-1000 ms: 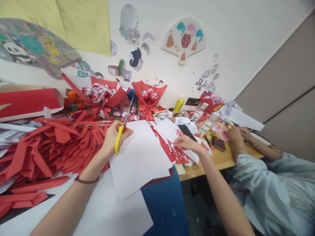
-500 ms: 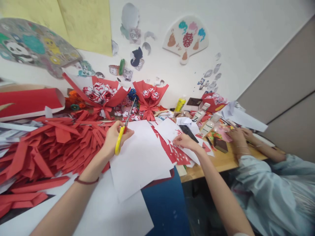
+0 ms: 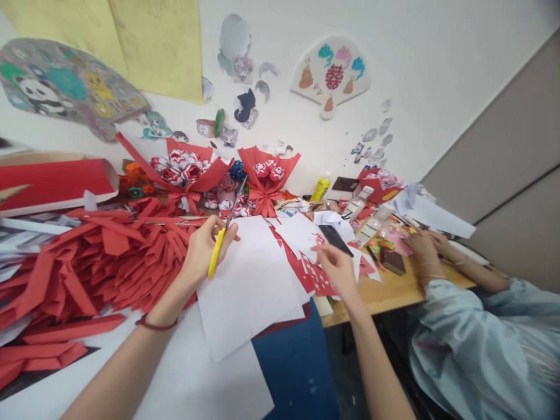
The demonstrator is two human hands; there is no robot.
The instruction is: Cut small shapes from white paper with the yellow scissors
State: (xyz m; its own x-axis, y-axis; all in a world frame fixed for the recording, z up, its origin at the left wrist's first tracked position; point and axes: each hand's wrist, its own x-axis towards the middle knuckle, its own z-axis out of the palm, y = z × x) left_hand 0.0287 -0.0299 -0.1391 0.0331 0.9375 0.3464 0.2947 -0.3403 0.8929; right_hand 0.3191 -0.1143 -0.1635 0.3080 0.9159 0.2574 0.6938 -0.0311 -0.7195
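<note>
My left hand (image 3: 209, 248) is closed around the yellow handles of a pair of scissors (image 3: 216, 254). The metal blades point up and away, toward the small red bouquet. Beneath the scissors lies a stack of white paper sheets (image 3: 249, 286). My right hand (image 3: 336, 265) hovers over red patterned paper (image 3: 317, 274), its fingers loosely bent and apart, with nothing visible in them. Just beyond its fingertips is a white sheet with a red cut-out (image 3: 321, 238), and beside that a black phone (image 3: 335, 239).
Folded red paper strips (image 3: 144, 256) pile up on the left. Two red-wrapped bouquets (image 3: 186, 169) stand against the wall. Bottles (image 3: 359, 201) and a dark box (image 3: 392, 261) sit at the right. A co-worker's hands (image 3: 424, 251) rest on the table there. A blue surface (image 3: 293, 361) shows in front.
My right hand has drawn back toward me and slightly right, off the papers by the phone. My left hand with the scissors has shifted slightly right.
</note>
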